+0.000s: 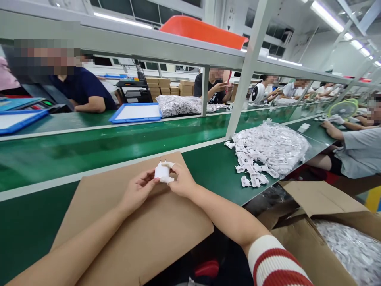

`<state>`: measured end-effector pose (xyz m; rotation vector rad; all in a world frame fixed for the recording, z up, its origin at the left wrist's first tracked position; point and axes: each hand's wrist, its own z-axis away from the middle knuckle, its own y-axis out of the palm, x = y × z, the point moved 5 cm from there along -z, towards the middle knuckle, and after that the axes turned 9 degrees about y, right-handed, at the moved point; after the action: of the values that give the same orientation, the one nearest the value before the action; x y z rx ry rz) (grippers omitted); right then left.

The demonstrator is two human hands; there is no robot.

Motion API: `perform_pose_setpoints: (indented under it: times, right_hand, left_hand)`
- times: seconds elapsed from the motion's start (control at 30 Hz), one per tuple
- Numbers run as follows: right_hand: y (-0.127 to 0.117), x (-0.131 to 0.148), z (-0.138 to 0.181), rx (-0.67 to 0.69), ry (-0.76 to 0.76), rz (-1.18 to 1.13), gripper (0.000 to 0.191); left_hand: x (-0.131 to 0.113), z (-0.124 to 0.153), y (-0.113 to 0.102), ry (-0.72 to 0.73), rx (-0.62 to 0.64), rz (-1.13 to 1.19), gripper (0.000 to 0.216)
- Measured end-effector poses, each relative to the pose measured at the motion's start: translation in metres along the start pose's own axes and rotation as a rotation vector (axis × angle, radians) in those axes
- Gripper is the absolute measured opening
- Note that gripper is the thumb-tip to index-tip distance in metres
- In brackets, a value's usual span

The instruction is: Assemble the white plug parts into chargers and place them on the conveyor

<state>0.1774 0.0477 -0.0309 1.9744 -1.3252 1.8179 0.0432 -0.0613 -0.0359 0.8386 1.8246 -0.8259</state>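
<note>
A small white plug charger (161, 172) with two thin metal pins pointing up is held above a brown cardboard sheet (127, 222). My left hand (139, 186) grips its left side between thumb and fingers. From the right, my right hand (182, 180) is closed on the same charger; white coverings wrap its thumb and a finger. To the right on the green bench lies a heap of loose white plastic parts (253, 169), spilling from a clear plastic bag (274, 145) filled with more of them.
An open cardboard box (324, 198) with bagged white parts stands low at the right. A grey upright post (248, 67) rises ahead, carrying a shelf with an orange tray (202, 31). Blue-rimmed trays (135, 112) lie across the green belt (119, 139). Several people sit along the line.
</note>
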Motion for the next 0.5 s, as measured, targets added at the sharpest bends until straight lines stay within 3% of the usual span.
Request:
perform_pose_setpoints:
  times: [0.17, 0.33, 0.43, 0.5]
  right_hand:
    - [-0.006, 0.008, 0.000, 0.072, -0.082, 0.051, 0.061]
    - [0.000, 0.008, 0.003, 0.124, -0.097, 0.114, 0.062]
    - [-0.001, -0.001, 0.000, 0.078, 0.027, 0.168, 0.076]
    - [-0.001, -0.006, -0.002, 0.062, 0.080, 0.195, 0.068]
  left_hand:
    - [0.000, 0.000, 0.003, -0.082, 0.019, 0.094, 0.074]
    - [0.010, -0.015, 0.000, -0.315, 0.204, 0.137, 0.063]
    - [0.014, -0.052, -0.025, -0.232, 0.106, -0.071, 0.066]
    - [0.017, -0.083, -0.045, -0.148, 0.008, -0.271, 0.066]
